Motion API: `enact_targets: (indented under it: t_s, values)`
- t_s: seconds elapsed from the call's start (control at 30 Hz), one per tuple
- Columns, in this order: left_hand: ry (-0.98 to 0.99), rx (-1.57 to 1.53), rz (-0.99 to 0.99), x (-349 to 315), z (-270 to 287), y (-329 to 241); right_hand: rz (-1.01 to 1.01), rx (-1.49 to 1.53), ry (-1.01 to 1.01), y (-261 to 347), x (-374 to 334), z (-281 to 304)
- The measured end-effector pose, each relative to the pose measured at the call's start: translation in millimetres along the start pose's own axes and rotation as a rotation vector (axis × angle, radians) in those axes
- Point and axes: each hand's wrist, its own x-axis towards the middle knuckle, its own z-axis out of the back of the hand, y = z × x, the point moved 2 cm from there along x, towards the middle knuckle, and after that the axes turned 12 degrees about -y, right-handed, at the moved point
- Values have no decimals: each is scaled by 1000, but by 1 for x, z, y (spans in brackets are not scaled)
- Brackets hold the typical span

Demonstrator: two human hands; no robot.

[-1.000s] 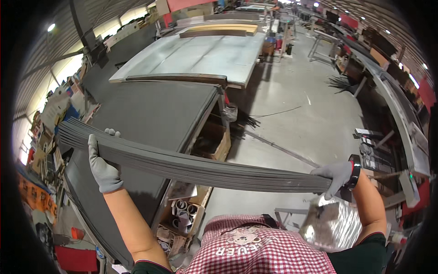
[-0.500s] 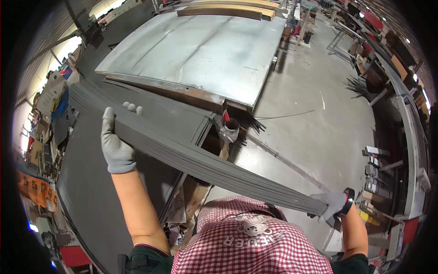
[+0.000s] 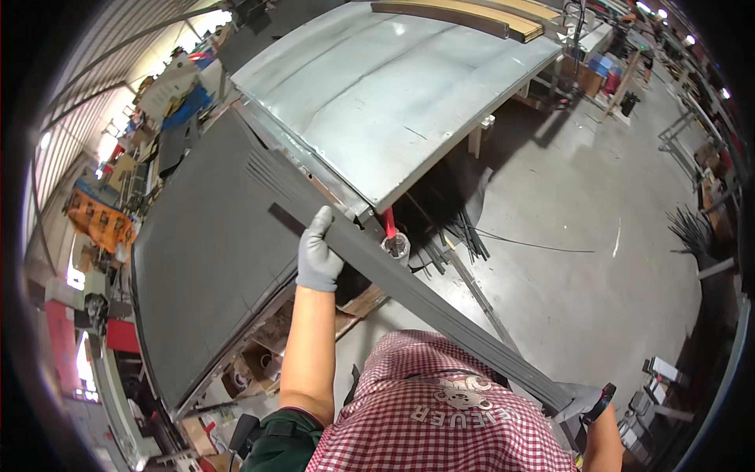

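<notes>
A bundle of long, flat dark grey strips [image 3: 409,291] runs slantwise in front of me, from far left to near right. My left hand [image 3: 318,256], in a grey glove, grips the bundle partway along, thumb on top and the other fingers hidden beneath. At the near end my right hand [image 3: 578,400], also gloved and with a black band at the wrist, closes round the strips. The far ends fan apart over a dark grey tabletop [image 3: 212,236]. One shorter strip end [image 3: 285,218] sticks out to the left beside my left hand.
Beyond the strips stands a table with a pale metal sheet top [image 3: 393,86], carrying stacked wooden and dark lengths [image 3: 472,20]. By its near corner is a bucket-like container [image 3: 397,245] with something red. Thin dark strips [image 3: 472,240] lie on the floor; boxes sit under the dark table.
My left hand has moved right and closer to the middle of the bundle. The bundle now slopes more steeply, and one strip end has come away from it. The whole view has turned.
</notes>
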Motion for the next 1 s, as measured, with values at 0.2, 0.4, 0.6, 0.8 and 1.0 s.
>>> enact_targets:
  t_s: [0.2, 0.4, 0.6, 0.8, 1.0]
  values:
    - [-117, 56, -144, 35, -5, 25, -41, 107, 130, 10, 16, 41]
    - [-186, 23, -192, 69, 3, 40, -77, 57, 95, 33, 17, 54]
    - [-278, -8, -165, 64, -37, 49, -120, 28, -19, 54, -1, 63]
    - [-291, -26, -186, 82, -42, 60, -134, 38, -30, 62, 0, 63]
    - [-360, 196, -173, 53, -39, 37, -137, 86, 28, 57, 14, 51]
